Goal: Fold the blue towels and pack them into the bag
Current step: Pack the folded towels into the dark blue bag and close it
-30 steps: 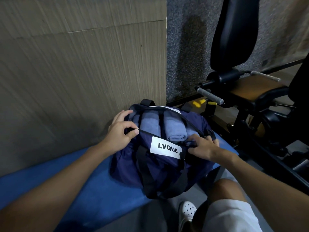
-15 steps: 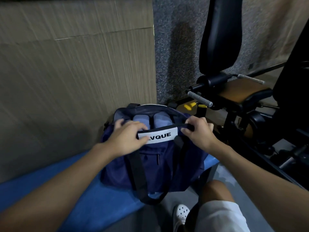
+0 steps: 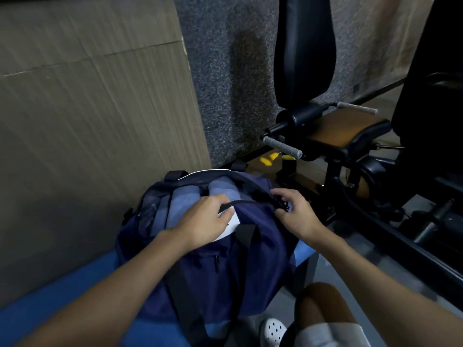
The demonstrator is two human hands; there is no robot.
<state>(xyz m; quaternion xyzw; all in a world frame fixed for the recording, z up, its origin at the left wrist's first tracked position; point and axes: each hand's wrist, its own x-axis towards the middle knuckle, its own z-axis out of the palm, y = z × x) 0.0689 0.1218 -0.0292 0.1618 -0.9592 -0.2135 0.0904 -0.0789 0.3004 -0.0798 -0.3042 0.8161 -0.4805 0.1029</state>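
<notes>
A navy duffel bag stands on a blue bench against the wall. Rolled blue towels lie side by side inside its open top. My left hand grips the near edge of the opening at the white label, thumb over the black zipper band. My right hand pinches the black zipper pull at the right end of the opening. A black carry strap hangs down the bag's front.
A beige panelled wall rises close behind the bag on the left. A black gym machine with a padded seat and grey handle stands to the right. My knee and a white clog are below.
The bag's near edge was lifted up toward the far edge, narrowing the opening over the towels. My right hand moved to the zipper pull; my left hand slid right along the rim.
</notes>
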